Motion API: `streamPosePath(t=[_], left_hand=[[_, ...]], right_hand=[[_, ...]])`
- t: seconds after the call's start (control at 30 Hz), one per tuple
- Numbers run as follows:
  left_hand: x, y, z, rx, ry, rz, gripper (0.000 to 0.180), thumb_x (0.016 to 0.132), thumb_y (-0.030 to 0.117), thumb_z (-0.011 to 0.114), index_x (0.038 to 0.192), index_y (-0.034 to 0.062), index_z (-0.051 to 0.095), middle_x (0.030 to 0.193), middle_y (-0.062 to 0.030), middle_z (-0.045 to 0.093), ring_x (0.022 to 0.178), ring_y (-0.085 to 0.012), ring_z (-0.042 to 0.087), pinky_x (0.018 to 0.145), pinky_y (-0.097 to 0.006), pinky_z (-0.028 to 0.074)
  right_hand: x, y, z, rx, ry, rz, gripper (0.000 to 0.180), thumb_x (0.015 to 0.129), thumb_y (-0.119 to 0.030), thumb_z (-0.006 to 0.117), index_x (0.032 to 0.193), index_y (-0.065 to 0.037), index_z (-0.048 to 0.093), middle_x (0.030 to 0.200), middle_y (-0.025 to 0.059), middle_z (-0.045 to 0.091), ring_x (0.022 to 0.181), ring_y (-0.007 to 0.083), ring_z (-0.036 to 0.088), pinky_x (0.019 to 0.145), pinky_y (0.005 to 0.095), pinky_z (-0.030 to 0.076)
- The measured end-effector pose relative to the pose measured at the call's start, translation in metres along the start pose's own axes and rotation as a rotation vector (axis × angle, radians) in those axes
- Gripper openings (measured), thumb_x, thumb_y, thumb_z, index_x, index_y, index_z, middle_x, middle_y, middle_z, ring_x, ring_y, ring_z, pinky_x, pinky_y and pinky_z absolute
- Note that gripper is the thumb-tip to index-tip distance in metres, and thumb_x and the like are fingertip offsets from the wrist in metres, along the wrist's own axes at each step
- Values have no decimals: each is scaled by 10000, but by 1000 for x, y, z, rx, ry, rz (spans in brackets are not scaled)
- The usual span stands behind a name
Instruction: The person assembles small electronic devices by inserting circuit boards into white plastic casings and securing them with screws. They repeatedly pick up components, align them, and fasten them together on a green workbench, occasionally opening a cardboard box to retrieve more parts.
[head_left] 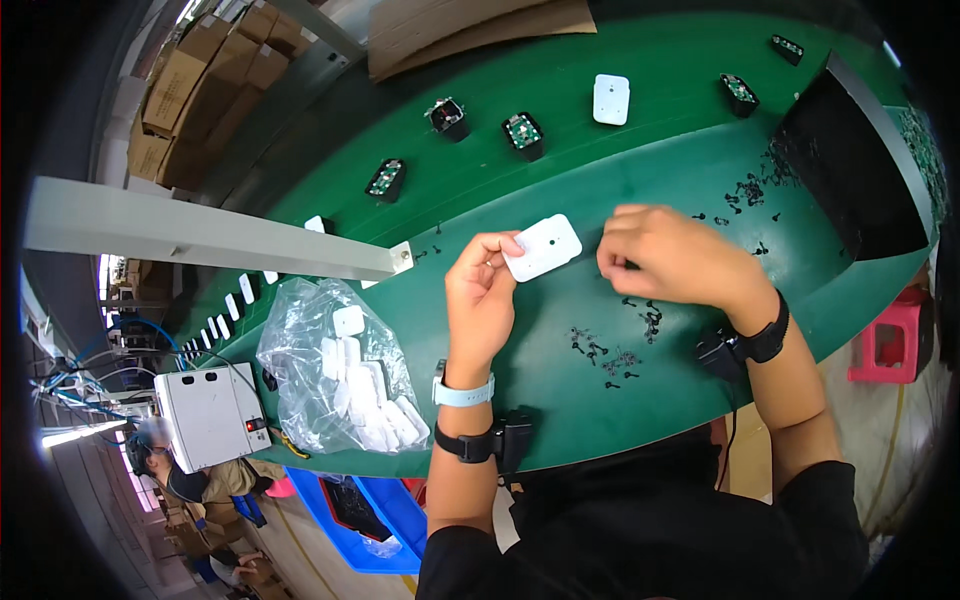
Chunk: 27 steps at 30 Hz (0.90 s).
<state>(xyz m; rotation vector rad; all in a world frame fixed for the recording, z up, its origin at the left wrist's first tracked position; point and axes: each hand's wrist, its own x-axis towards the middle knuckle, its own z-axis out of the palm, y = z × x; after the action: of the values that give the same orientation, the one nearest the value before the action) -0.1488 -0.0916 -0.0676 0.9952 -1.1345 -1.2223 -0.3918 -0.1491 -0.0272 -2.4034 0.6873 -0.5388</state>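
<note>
My left hand (482, 310) pinches a white rounded plastic cover (542, 258) by its near left corner. The cover has a small dark hole and is held tilted above the green table (560, 340). Just to its right, apart from it, my right hand (672, 255) is curled with the fingertips drawn together; whatever they may hold is hidden. Below the right hand lie small black plastic parts (650, 322) in loose clusters. A clear plastic bag (290, 360) left of my left wrist contains several white covers (370, 395).
Black housings with green circuit boards (523, 132) and a white cover (611, 100) sit along the far green belt (660, 60). A grey metal post (210, 230) juts in from the left. A black bin (850, 160) stands right, beside more black parts (745, 190). A white box (208, 415) stands left.
</note>
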Motion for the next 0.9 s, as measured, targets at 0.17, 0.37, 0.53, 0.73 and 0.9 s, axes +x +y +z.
streamPosePath(t=[0.17,0.37,0.53,0.73,0.9], left_hand=[[-7,3,5,14,-129,-46,207,884,-134,552,1040,3,553,1153,-124,588,1055,-154,609,885,-267,481],[-14,6,23,-1,-5,-7,328,843,-200,600,1108,-21,525,1183,-173,607,1037,-191,647,841,-278,541],[-13,8,34,15,181,28,295,903,-125,622,1168,-37,526,1201,-192,632,1059,-199,665,827,-253,554],[-20,8,38,19,160,62,220,925,-99,618,1131,-36,574,1206,-192,658,1028,-178,669,758,-228,550],[-23,7,38,98,142,93,235,928,-90,618,1157,-44,592,1236,-195,658,1026,-167,665,760,-231,550]], right_hand=[[4,-2,14,33,327,-105,140,755,-16,735,832,-13,619,786,81,616,759,272,593,656,377,505],[9,-8,22,-2,383,-141,193,735,2,758,853,-10,606,800,86,599,753,272,581,643,373,507],[10,-12,24,-36,422,-163,204,720,24,753,849,-6,598,798,96,588,741,272,571,625,368,502],[11,-13,30,-90,447,-148,203,717,28,748,849,-7,598,791,96,567,727,271,559,607,370,493],[11,-17,29,-140,471,-157,184,733,11,744,845,-9,600,791,92,557,725,267,551,603,367,488]])
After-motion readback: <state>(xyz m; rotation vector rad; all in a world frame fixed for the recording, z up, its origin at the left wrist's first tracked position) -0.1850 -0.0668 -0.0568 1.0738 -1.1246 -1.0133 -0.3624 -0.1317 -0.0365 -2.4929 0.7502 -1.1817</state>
